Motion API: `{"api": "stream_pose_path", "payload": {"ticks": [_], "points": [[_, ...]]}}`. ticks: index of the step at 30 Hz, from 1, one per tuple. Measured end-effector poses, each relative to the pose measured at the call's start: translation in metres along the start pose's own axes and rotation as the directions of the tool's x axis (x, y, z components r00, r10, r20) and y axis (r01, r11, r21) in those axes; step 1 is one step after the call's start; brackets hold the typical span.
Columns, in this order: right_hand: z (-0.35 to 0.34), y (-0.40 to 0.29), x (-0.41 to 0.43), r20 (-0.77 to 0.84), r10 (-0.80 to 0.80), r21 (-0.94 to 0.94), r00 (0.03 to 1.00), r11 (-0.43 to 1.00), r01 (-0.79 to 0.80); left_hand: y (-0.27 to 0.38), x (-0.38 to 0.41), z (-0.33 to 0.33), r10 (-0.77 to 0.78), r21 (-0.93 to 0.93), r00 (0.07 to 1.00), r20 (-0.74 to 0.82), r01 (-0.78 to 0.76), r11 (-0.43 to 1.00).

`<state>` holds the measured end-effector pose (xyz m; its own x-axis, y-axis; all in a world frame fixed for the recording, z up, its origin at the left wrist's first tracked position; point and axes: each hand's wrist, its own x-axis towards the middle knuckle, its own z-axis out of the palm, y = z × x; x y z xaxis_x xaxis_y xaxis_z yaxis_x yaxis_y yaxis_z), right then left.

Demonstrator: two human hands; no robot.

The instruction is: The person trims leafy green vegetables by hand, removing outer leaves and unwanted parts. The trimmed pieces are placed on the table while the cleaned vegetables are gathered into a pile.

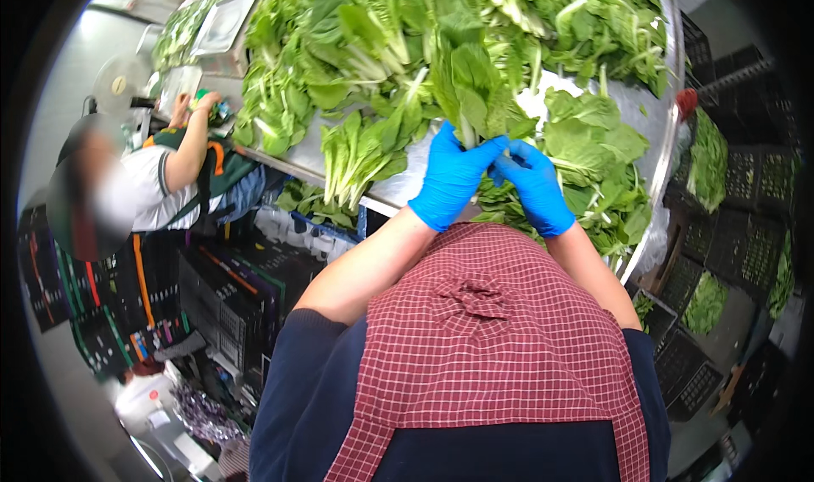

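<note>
My left hand (453, 172), in a blue glove, is closed around the pale stem end of a leafy green vegetable (474, 81) whose leaves point away from me. Close against its fingertips is my right hand (531, 180), also gloved in blue, with bent fingers at the base of the greens; whether it pinches a stem cannot be told. A small pile of stalks with white stems (356, 158) lies on the metal table to the left. More loose leaves (588, 145) lie to the right, partly beneath my right forearm. A large heap of greens (356, 30) spreads across the far side.
The metal table's raised edge (671, 110) runs along the right. A co-worker (172, 170) stands at the left, hands near a scale (226, 30) and trays. Black plastic crates (741, 247) with greens stand beyond the right edge; a blue crate (318, 218) of leaves sits below the table's front.
</note>
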<state>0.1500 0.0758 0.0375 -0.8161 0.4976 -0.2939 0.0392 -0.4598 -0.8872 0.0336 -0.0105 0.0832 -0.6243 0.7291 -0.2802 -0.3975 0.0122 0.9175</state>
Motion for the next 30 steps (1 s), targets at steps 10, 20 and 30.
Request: {"api": "stream_pose_path", "payload": {"ticks": [10,20,30], "points": [[0.001,0.007,0.007,0.133,0.038,-0.765,0.990,0.639,0.078,0.013,-0.018,-0.046,-0.026,0.209,0.995,-0.101,0.046,0.977],[-0.053,0.024,0.065,0.253,-0.150,-0.967,0.956,-0.066,0.245,-0.039,-0.055,-0.226,-0.119,0.969,0.993,-0.017,0.046,0.243],[-0.035,0.012,0.057,0.239,-0.238,-0.961,0.941,0.079,0.264,-0.037,-0.057,-0.224,0.059,0.998,0.998,-0.011,0.008,0.057]]}}
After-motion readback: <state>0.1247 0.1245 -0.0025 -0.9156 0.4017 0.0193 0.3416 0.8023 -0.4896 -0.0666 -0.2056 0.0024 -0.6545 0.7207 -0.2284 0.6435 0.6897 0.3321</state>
